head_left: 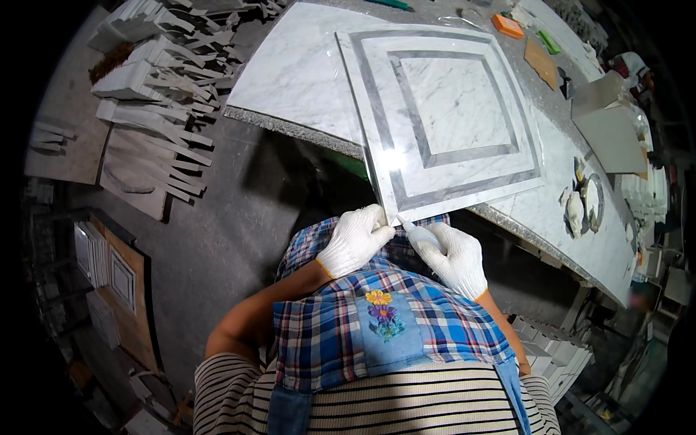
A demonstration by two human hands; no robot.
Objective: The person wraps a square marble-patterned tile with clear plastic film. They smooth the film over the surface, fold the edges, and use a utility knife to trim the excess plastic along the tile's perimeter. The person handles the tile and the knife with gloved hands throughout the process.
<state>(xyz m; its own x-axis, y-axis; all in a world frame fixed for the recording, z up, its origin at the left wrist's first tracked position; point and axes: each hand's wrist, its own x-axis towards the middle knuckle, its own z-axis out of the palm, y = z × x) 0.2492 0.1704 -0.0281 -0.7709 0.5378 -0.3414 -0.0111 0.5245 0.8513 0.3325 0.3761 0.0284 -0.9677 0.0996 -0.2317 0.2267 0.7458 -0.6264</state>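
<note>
A square white marble panel (460, 109) with grey inlaid bands lies on the table, its near corner jutting past the edge toward me. My left hand (357, 241), in a white knit glove, is closed around that corner's left side, thumb near the tip. In my gloved right hand (455, 257) is a small whitish squeeze bottle (423, 238); its thin nozzle points at the corner and looks to touch or nearly touch it. My right fingers wrap the bottle and partly hide it.
The panel rests on a larger marble slab (290, 80) with a rough edge. Rags and a round dish (592, 203) lie at right. An orange box (507, 26) and a green object (549, 42) sit farther back. Stacked pale strips (156, 123) and framed panels (123, 279) stand on the left.
</note>
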